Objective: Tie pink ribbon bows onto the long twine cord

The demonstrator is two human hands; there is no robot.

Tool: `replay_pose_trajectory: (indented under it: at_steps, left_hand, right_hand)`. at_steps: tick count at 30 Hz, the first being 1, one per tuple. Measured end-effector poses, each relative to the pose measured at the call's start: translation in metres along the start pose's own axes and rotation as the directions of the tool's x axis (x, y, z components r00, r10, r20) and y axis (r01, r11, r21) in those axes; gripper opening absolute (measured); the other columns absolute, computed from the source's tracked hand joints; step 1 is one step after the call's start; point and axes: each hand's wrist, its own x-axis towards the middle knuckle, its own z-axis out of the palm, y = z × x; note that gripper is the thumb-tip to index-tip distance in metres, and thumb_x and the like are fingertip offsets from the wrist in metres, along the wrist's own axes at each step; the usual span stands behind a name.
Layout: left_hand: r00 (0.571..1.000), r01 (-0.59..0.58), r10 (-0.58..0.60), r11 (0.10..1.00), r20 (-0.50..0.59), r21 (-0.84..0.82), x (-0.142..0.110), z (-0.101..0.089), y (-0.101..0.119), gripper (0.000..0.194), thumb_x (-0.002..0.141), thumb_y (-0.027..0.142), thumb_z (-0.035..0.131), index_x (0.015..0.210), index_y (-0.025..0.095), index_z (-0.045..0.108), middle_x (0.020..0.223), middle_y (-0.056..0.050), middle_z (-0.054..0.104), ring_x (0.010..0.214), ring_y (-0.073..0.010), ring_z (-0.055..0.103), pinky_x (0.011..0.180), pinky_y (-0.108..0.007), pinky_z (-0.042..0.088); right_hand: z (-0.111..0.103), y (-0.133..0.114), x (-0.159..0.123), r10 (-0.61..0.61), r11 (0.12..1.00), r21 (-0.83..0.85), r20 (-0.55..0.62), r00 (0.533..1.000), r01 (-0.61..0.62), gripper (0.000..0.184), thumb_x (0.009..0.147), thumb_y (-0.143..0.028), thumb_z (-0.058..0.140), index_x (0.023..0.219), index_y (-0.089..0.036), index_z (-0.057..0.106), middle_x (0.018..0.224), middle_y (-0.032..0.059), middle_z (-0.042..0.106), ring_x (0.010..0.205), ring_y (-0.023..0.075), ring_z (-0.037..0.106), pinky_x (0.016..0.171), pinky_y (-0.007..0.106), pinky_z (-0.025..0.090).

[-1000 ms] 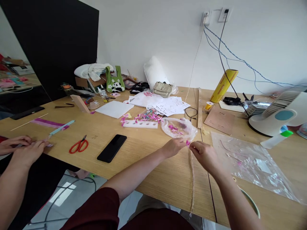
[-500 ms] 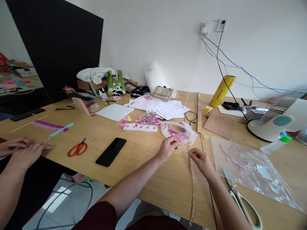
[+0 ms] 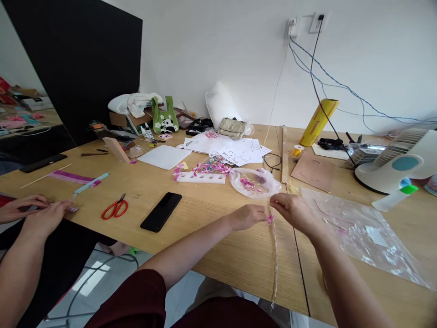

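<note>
My left hand (image 3: pixel 247 216) pinches a small pink paper piece (image 3: pixel 270 219) against a braided twine strand (image 3: pixel 274 255) that runs along the wooden table toward me and hangs over the front edge. My right hand (image 3: pixel 294 210) is closed in a pinch on the twine just above the pink piece. Right behind both hands lies a clear plastic bag of pink pieces (image 3: pixel 254 182).
A white holder with holes (image 3: pixel 200 178) and more pink pieces lie behind the bag. A black phone (image 3: pixel 161 212) and red scissors (image 3: pixel 115 208) lie to the left. Another person's hands (image 3: pixel 34 209) work at the far left. A clear plastic sheet (image 3: pixel 362 234) and a fan (image 3: pixel 399 161) sit on the right.
My left hand came back from the bag toward me with a pink piece. My right hand moved up to meet it at the twine. The scissors at lower right are out of view.
</note>
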Motion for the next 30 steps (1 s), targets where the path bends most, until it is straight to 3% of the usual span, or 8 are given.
replay_pose_trajectory:
  at_steps: [3,6,9,12,16,21,25,30]
  left_hand:
    - [0.994,-0.041,0.022,0.982,-0.105,-0.182,-0.003,0.0,0.01,0.02,0.083,0.025,0.048,0.082,0.014,0.065,0.072,-0.004,0.056,0.068,-0.011,0.052,0.066,-0.021,0.041]
    - [0.913,0.067,-0.217,0.915,-0.345,-0.399,-0.003,0.0,0.01,0.018,0.079,0.029,0.054,0.072,0.013,0.06,0.064,-0.001,0.052,0.061,-0.0095,0.05,0.061,-0.021,0.041]
    - [0.796,0.165,-0.43,0.832,-0.427,-0.529,-0.001,-0.001,0.001,0.018,0.08,0.029,0.053,0.071,0.013,0.056,0.061,0.002,0.048,0.056,-0.0081,0.047,0.056,-0.02,0.04]
    - [0.751,0.264,-0.447,0.878,-0.486,-0.4,0.003,-0.004,-0.011,0.016,0.078,0.023,0.053,0.066,0.013,0.055,0.06,0.002,0.048,0.057,-0.0082,0.047,0.058,-0.02,0.04]
    - [0.818,0.32,-0.325,0.943,-0.475,-0.096,0.006,-0.003,-0.024,0.015,0.078,0.016,0.051,0.066,0.015,0.059,0.069,-0.002,0.055,0.069,-0.0117,0.051,0.069,-0.024,0.041]
    - [0.959,0.209,-0.198,0.977,-0.201,0.032,0.004,0.006,-0.021,0.017,0.081,0.022,0.05,0.075,0.019,0.065,0.07,-0.002,0.057,0.071,-0.0143,0.053,0.068,-0.024,0.042]
    - [0.999,0.052,-0.053,0.986,-0.002,-0.156,0.0,0.007,-0.003,0.018,0.081,0.025,0.051,0.08,0.021,0.068,0.069,-0.003,0.057,0.067,-0.0123,0.054,0.068,-0.022,0.042]
    - [0.917,0.111,-0.273,0.876,-0.292,-0.469,-0.003,0.005,0.009,0.019,0.077,0.032,0.057,0.073,0.014,0.062,0.066,-0.001,0.052,0.061,-0.0095,0.05,0.061,-0.021,0.041]
  right_hand:
    - [0.022,0.034,0.0,0.149,0.94,0.314,-0.032,0.988,-0.132,0.021,0.081,-0.033,0.046,0.069,-0.019,0.056,0.063,0.0003,0.056,0.06,0.0131,0.049,0.057,0.023,0.035]
    - [0.052,0.048,-0.01,0.225,0.807,0.566,-0.034,0.974,-0.167,0.023,0.079,-0.038,0.048,0.068,-0.018,0.054,0.064,-0.0003,0.054,0.062,0.0127,0.048,0.059,0.024,0.037]
    - [0.071,0.038,-0.023,0.293,0.787,0.582,-0.059,0.954,-0.206,0.024,0.08,-0.039,0.047,0.068,-0.018,0.052,0.059,-0.0019,0.049,0.057,0.011,0.044,0.054,0.023,0.034]
    - [0.071,0.017,-0.033,0.278,0.883,0.408,-0.05,0.959,-0.234,0.024,0.083,-0.036,0.043,0.07,-0.019,0.053,0.055,-0.0026,0.046,0.052,0.0111,0.042,0.051,0.023,0.032]
    - [0.053,-0.011,-0.033,0.142,0.985,0.108,-0.038,0.989,-0.137,0.024,0.086,-0.029,0.036,0.073,-0.019,0.054,0.062,0.0015,0.056,0.058,0.0133,0.049,0.056,0.024,0.033]
    - [0.016,-0.016,-0.013,0.006,0.993,-0.12,0.031,1.0,-0.003,0.022,0.083,-0.024,0.04,0.068,-0.019,0.055,0.063,0.0027,0.057,0.057,0.0128,0.048,0.054,0.024,0.028]
    - [0.008,0.015,0.002,0.04,0.994,0.102,0.009,0.999,-0.04,0.02,0.082,-0.029,0.043,0.069,-0.019,0.056,0.066,0.0015,0.057,0.062,0.0132,0.049,0.058,0.024,0.033]
    - [0.043,0.045,-0.006,0.237,0.8,0.573,-0.032,0.971,-0.176,0.025,0.079,-0.039,0.047,0.066,-0.018,0.052,0.064,-0.0008,0.051,0.062,0.0123,0.047,0.06,0.024,0.037]
